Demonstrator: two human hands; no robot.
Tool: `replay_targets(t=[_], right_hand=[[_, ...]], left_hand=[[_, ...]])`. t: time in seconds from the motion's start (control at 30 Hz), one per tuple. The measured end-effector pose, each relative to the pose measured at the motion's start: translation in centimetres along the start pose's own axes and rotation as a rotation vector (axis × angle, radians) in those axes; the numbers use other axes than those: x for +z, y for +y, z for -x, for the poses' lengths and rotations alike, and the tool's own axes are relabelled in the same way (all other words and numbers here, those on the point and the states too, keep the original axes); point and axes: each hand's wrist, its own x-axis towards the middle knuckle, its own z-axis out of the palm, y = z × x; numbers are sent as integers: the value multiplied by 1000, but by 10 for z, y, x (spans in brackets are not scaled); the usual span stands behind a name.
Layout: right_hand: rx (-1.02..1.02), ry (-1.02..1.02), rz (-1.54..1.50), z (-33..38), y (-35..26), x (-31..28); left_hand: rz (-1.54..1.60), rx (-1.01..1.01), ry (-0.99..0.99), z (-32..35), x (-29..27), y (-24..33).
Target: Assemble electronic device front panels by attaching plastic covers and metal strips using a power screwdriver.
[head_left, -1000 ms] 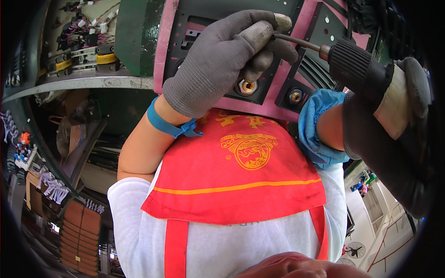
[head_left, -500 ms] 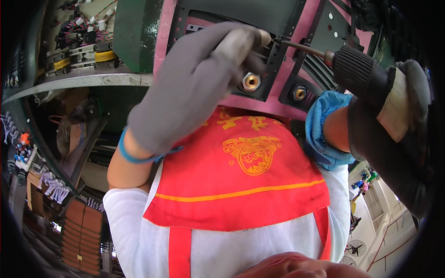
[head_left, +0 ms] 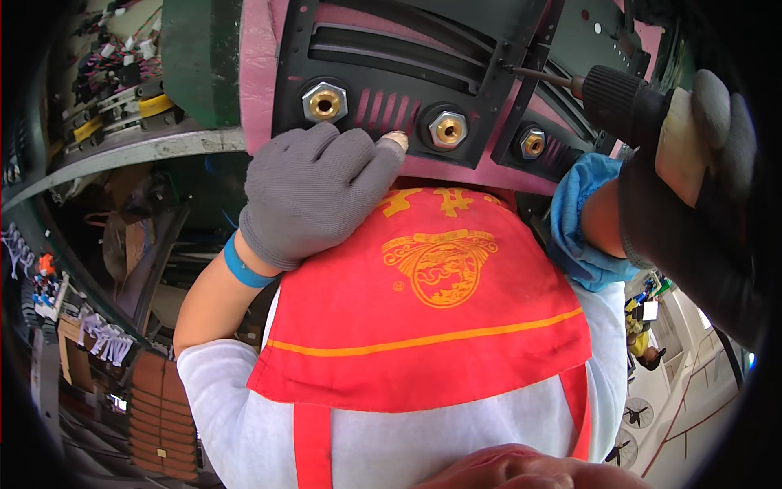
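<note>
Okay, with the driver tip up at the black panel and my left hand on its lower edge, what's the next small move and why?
Probably press the driver straight in and drive that screw. Its bit already meets the black panel at a hole near the upper right, the right hand grips the tool, and the left hand rests on the panel's lower edge beside the brass nuts, steadying it.

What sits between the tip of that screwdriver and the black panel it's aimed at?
Nothing visible. The screwdriver in the right hand runs straight to the black panel, its tip already at a hole on the panel's ridge. The left hand rests lower, near the brass fittings, clear of the shaft.
</note>
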Motion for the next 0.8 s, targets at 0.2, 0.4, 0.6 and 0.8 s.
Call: replay_targets(t=[0.2,0.4,0.6,0.8], right_hand=[[32,22,-1,14,-2,-4],[42,40,0,12,5,13],[65,26,-6,16,-5,5],[62,-4,-13,-10,1,77]], left_hand=[[9,-38,18,1,5,10],[-7,-32,16,0,7,11],[8,-32,87,1,10,12],[33,-26,4,2,10,10]])
